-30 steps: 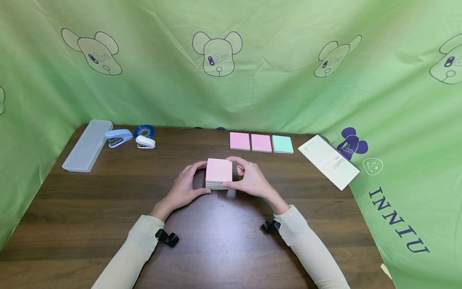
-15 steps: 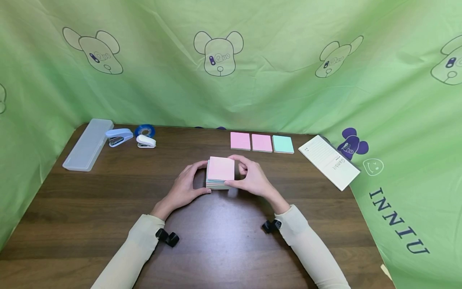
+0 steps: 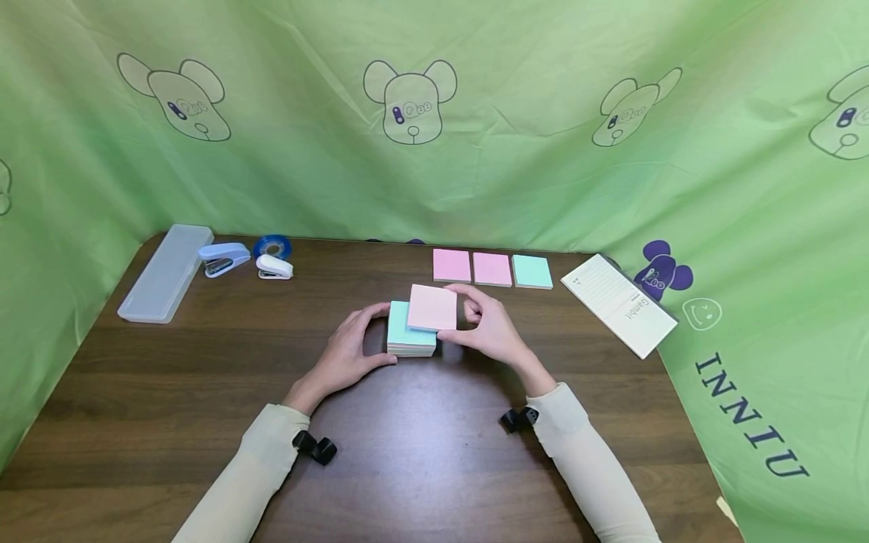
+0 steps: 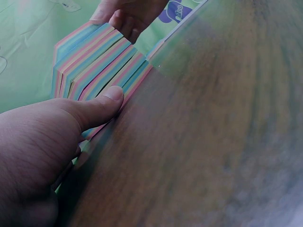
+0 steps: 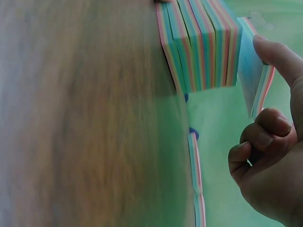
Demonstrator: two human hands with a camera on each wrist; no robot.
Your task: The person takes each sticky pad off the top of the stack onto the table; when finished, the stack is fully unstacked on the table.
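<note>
A stack of sticky note pads (image 3: 397, 323) stands on the table, a teal sheet on top and striped pink, yellow and blue edges (image 4: 94, 64) showing in the left wrist view. My left hand (image 3: 345, 351) holds the stack from its left side, thumb on the near edge. Between thumb and fingers, my right hand (image 3: 490, 332) pinches a single pink-topped sticky note pad (image 3: 433, 307). That pad is raised off the stack, and a gap separates the two in the right wrist view. In the head view it overlaps the stack's right back corner.
Two pink pads (image 3: 451, 265) and a teal pad (image 3: 532, 271) lie in a row at the back. A notepad (image 3: 619, 305) lies at the right. On the left are a translucent case (image 3: 165, 275), a blue stapler (image 3: 224, 258), a white stapler (image 3: 274, 267) and blue tape (image 3: 271, 245).
My right hand has slid the top pink pad rightward and lifted it off the stack, uncovering the teal sheet beneath. My left hand has stayed in place on the stack.
</note>
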